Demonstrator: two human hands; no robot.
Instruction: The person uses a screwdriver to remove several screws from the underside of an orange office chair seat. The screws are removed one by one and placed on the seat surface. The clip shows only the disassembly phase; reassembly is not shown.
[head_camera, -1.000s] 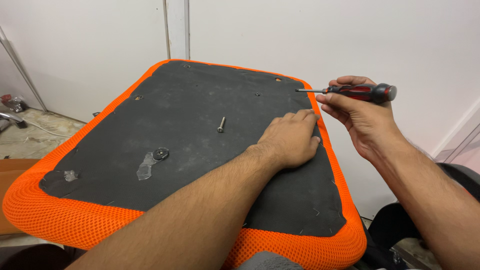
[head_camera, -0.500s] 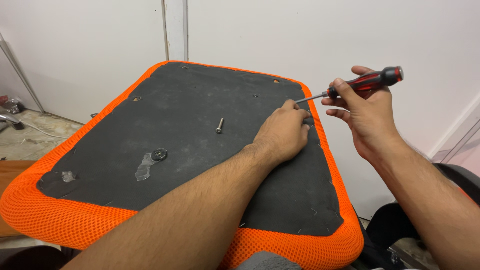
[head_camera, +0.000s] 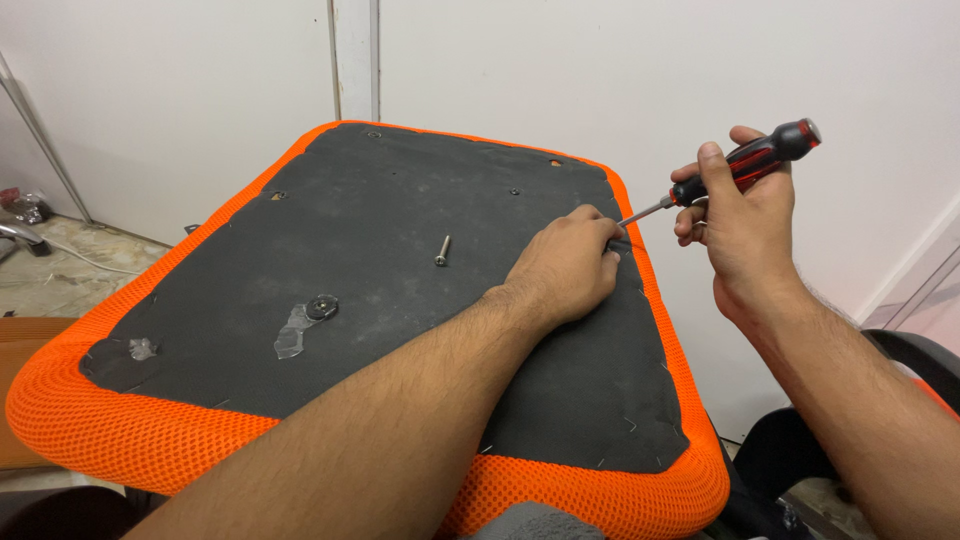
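Observation:
An upturned chair seat (head_camera: 300, 250) lies before me, black fabric underside with an orange mesh rim. My left hand (head_camera: 565, 265) rests on the black fabric near the right edge, fingers curled and pinching the fabric. My right hand (head_camera: 740, 225) grips a red and black screwdriver (head_camera: 745, 165), held slanted, its metal tip down at my left fingertips by the seat's right edge. A loose silver screw (head_camera: 441, 250) lies on the fabric to the left of my left hand.
A washer with a strip of clear tape (head_camera: 305, 322) sits on the fabric at left. Small holes dot the far edge of the seat. White walls stand behind. A black chair part (head_camera: 800, 440) is at lower right, a tiled floor at left.
My right hand has tilted the screwdriver from level to slanting down and brought its tip to my left fingertips. My left fingers have curled onto the fabric at the seat's edge.

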